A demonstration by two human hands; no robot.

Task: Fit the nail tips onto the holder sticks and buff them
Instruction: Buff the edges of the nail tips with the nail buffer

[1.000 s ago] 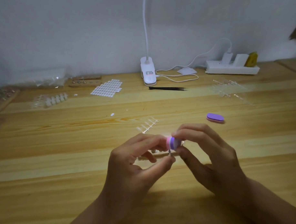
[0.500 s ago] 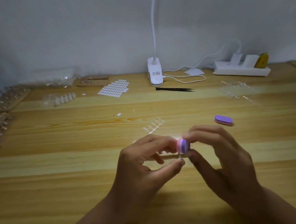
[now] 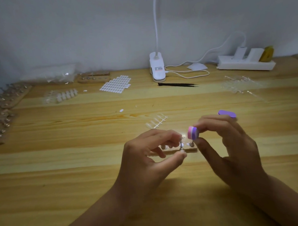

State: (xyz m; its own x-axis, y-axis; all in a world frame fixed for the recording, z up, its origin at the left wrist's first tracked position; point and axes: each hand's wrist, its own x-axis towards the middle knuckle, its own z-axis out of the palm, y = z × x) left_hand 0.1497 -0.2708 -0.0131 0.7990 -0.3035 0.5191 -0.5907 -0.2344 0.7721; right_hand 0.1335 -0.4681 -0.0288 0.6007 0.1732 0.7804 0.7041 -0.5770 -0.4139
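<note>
My left hand (image 3: 146,157) pinches a thin metal holder stick (image 3: 181,145) between thumb and forefinger; a clear nail tip at its top is mostly hidden by the fingers. My right hand (image 3: 230,143) pinches a small pink-and-purple buffer block (image 3: 192,132), held just right of the stick's top and apart from it. Behind the fingers lies a small wooden stick base (image 3: 190,148) with another stick standing in it. A strip of clear nail tips (image 3: 156,122) lies on the table (image 3: 79,166) just beyond.
A second purple buffer (image 3: 227,113) lies right of my hands. Black tweezers (image 3: 177,85), a clamp lamp (image 3: 157,68), a power strip (image 3: 246,64) and a sheet of white adhesive tabs (image 3: 116,84) sit at the back. Racks of sticks (image 3: 6,101) line the left edge.
The buffer block has come off the tip and moved up and right. My left hand keeps hold of the stick. The camera has shifted slightly left.
</note>
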